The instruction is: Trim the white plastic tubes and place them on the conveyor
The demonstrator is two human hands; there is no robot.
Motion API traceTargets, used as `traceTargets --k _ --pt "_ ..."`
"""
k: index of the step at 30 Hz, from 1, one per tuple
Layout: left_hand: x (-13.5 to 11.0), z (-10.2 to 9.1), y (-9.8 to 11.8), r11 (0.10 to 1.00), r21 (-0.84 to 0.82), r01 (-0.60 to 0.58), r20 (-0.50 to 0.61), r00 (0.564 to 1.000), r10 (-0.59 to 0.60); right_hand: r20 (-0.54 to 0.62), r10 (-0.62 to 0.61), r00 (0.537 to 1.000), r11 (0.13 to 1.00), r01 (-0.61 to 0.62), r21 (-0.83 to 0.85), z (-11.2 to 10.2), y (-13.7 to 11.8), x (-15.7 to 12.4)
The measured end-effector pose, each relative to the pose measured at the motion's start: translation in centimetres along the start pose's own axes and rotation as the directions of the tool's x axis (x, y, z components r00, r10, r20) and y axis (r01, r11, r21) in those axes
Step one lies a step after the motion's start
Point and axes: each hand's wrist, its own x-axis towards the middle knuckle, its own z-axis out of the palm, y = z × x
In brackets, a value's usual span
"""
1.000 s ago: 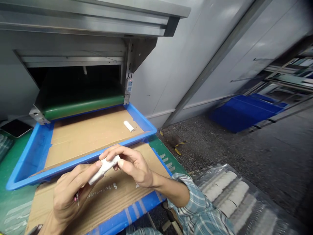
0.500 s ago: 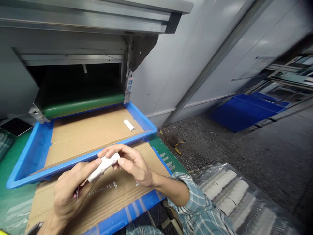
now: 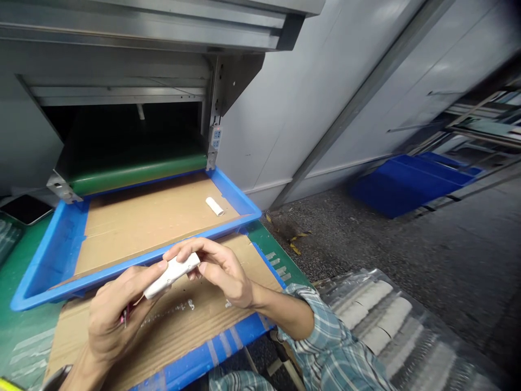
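I count two hands: my left hand (image 3: 122,320) and right hand (image 3: 222,271) both closed on one white plastic casing (image 3: 171,275) between them; a second white casing (image 3: 214,206) lies in the single blue tray (image 3: 49,255), beyond them.

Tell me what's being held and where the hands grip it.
A white piece: the left hand grips its lower end, the right hand pinches its upper end.
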Motion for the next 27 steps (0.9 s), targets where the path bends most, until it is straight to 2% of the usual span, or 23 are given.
traceTargets --k 10,15,22,27 --pt "0.09 -0.13 0.16 1.000 -0.020 -0.002 0.018 1.000 0.003 0.003 -0.053 0.999 0.999 0.053 -0.007 0.17 0.09 0.19" --pt "-0.03 -0.20 0.15 0.999 -0.034 0.006 0.039 0.999 -0.004 -0.035 -0.020 0.999 1.000 0.021 0.009 0.14 0.14 0.25" --pt "0.09 -0.19 -0.16 0.993 -0.108 0.057 0.009 0.998 -0.056 0.057 -0.058 0.997 0.998 0.057 0.031 -0.14 0.14 0.14" --pt "0.20 -0.40 -0.14 0.992 -0.108 0.070 0.024 0.997 -0.068 0.027 0.007 1.000 1.000 -0.007 0.027 -0.46 0.52 0.04"
